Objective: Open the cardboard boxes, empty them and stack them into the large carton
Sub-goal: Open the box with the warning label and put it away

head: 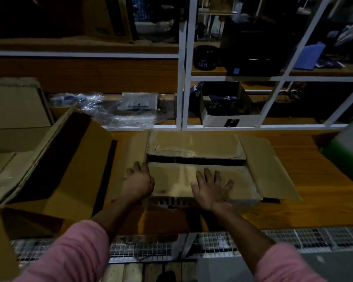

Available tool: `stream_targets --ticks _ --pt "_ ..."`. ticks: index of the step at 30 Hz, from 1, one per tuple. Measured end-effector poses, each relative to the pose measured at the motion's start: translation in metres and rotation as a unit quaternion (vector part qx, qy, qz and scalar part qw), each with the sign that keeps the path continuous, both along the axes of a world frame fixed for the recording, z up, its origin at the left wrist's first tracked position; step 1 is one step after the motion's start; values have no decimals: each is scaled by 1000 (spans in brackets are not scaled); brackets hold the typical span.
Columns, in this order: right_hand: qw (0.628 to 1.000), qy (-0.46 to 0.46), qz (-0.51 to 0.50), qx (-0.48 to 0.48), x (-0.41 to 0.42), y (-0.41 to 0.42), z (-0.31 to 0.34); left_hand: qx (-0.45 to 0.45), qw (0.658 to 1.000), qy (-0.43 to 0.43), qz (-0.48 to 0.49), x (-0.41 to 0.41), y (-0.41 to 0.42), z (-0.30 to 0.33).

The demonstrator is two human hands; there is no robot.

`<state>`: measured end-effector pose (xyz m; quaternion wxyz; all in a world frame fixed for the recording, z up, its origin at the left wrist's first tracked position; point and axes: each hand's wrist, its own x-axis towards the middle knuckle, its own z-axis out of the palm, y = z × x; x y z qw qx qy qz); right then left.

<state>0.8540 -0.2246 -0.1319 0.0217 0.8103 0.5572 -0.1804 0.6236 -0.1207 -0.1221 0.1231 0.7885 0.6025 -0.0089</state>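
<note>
A brown cardboard box (196, 147) lies on the wooden table in front of me, its side flaps spread out left and right and its two long flaps nearly folded in, a dark gap between them. My left hand (139, 180) rests on the box's left flap at the near left corner, fingers apart. Spread flat, my right hand (211, 188) presses on the near long flap. A large open carton (55, 169) stands at the left, tilted, its dark inside facing me.
More closed cardboard boxes (14, 110) are stacked at the far left. Clear plastic wrapping (114, 110) lies on the shelf behind. A white-framed shelf unit (181, 88) holds dark items. A green and white box (348, 147) stands at the right. The table (314, 190) has bare wood at the right.
</note>
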Motion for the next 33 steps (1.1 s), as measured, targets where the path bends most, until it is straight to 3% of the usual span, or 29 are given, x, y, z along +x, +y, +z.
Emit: stream_targets --ticks 3,5,13,18,21,24,27,30,33 --pt "1000 4 12 2 5 3 -5 -49 987 -151 34 -3 0 -15" --pt "1000 9 21 14 12 9 -7 -50 981 -185 25 -3 3 -18" --pt "998 48 23 46 32 52 10 -5 984 -181 5 -1 13 -24" --pt "962 -16 9 273 38 55 63 115 982 -147 -13 13 16 21" --pt "948 -1 -7 317 40 46 103 210 966 -138 -54 26 7 66" --pt "977 70 -4 201 47 32 132 213 969 -96 -76 39 -5 103" --pt "986 162 10 41 49 18 150 31 993 -7 -118 47 -9 120" --pt "977 178 57 -102 43 9 152 -178 969 23 -167 49 -13 128" --pt "968 136 91 -192 32 -2 125 -250 944 62 -207 50 -32 111"
